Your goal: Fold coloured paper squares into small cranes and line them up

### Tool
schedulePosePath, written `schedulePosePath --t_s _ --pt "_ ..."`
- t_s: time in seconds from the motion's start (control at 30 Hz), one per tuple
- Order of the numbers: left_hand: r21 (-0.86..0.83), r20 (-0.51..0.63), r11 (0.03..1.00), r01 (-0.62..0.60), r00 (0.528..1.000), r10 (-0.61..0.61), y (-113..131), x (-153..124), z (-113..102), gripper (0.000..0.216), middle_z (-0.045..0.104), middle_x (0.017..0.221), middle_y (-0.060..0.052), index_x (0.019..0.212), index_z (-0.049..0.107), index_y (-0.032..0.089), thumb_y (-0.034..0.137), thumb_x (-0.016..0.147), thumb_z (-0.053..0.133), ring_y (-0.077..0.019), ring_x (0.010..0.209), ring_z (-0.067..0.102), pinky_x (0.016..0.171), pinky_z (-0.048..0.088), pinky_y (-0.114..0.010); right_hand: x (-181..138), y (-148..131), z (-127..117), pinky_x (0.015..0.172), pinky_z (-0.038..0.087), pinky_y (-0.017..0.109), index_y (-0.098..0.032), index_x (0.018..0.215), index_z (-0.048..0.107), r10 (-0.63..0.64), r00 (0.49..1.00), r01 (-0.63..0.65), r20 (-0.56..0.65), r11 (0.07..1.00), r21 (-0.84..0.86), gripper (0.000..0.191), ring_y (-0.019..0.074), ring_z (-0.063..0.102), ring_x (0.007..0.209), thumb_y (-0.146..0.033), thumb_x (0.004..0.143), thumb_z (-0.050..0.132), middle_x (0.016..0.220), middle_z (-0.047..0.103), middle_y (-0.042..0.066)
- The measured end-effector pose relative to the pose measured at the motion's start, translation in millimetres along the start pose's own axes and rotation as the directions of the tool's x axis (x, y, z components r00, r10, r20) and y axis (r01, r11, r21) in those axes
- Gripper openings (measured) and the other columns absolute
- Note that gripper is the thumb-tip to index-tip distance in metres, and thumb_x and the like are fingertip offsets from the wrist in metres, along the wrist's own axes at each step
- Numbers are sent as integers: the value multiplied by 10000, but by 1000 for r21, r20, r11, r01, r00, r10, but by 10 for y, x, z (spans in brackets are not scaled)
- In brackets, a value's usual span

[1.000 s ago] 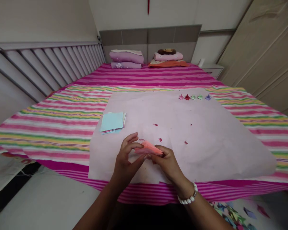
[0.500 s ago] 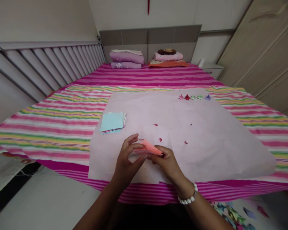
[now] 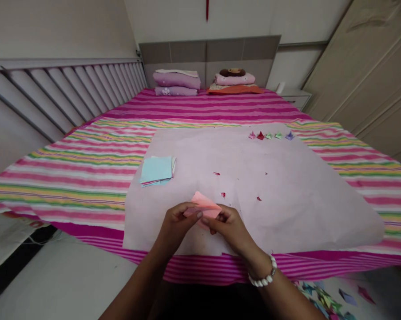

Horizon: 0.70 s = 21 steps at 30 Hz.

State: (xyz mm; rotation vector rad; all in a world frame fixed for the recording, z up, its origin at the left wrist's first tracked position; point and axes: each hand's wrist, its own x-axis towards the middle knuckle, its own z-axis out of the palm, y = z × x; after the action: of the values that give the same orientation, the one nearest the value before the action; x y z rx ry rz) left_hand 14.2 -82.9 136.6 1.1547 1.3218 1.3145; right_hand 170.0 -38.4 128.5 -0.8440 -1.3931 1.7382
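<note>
A folded piece of pink-orange origami paper is held between both hands, just above the big pale sheet on the bed. My left hand pinches its left side, thumb in front and fingers behind. On the right side, my right hand grips the paper with the thumb near its lower edge. The two thumbs almost meet at the middle. Some fingers behind the paper are hidden. A stack of square papers, light blue on top, lies to the left beyond my left hand.
Several small folded paper figures stand in a row at the sheet's far right. Red paper scraps lie ahead of my hands. More folded papers are heaped at the lower right, below the bed's edge. Folded bedding sits by the headboard.
My left fingers, raised and spread before, have come down and closed on the paper. The folded paper has turned, showing a flatter face with a corner pointing up.
</note>
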Motion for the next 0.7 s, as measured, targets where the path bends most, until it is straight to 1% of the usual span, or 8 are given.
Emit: schedulePosePath --t_s 0.03,0.1,0.2,0.3,0.33,0.47,0.6,0.7 --pt "8 -21 1000 -3 1000 3 11 -4 2 150 705 785 -30 837 717 164 281 744 713 -184 772 644 725 520 -309 -5 0 -4 451 377 220 -159 749 684 -6 1000 6 2 1000 3 244 90 466 446 -384 690 760 496 555 -43" --pt "29 -16 999 -32 999 33 30 -10 -2 137 711 823 -34 852 726 174 270 759 696 -186 810 645 755 513 -312 -12 10 -16 455 364 220 -157 744 670 -17 1000 17 -3 1000 15 234 94 474 442 -383 728 732 474 560 -39" --pt "56 25 989 -139 990 138 39 -14 -20 130 695 825 -35 873 739 199 256 791 657 -182 813 639 740 515 -308 -14 41 -35 474 364 226 -162 701 640 -16 1000 17 -14 998 68 219 96 477 438 -364 767 695 462 567 -32" --pt "79 80 963 -258 964 252 20 -16 -42 146 668 810 -33 887 744 228 240 817 617 -167 751 626 660 513 -285 -11 57 -38 479 368 229 -168 687 626 10 1000 -9 -11 990 140 201 98 476 430 -343 777 668 464 565 -33" --pt "89 99 954 -287 955 278 11 -18 -50 162 664 829 -35 902 743 238 227 829 599 -166 759 627 658 512 -282 -11 54 -35 474 365 228 -167 689 627 24 1000 -23 -7 987 162 189 98 480 428 -331 776 660 470 569 -31" --pt "171 148 914 -369 926 346 -8 -32 -90 259 657 933 -48 956 731 262 144 857 523 -183 887 634 750 511 -304 -14 18 -19 465 373 235 -159 655 616 63 998 -64 11 961 267 164 112 506 425 -289 754 632 481 584 -9" --pt "272 172 869 -412 910 378 0 -46 -124 347 643 979 -51 991 715 256 77 844 456 -192 928 629 793 503 -328 -19 -4 -28 485 415 273 -152 667 620 10 997 -39 81 933 358 293 152 552 459 -415 792 586 512 612 34" --pt "310 186 843 -440 897 400 33 -61 -122 375 637 983 -54 1009 707 247 60 828 437 -193 916 626 783 507 -334 -20 15 -42 487 408 262 -146 705 634 15 995 -48 102 944 328 357 137 541 464 -497 774 635 538 623 33"
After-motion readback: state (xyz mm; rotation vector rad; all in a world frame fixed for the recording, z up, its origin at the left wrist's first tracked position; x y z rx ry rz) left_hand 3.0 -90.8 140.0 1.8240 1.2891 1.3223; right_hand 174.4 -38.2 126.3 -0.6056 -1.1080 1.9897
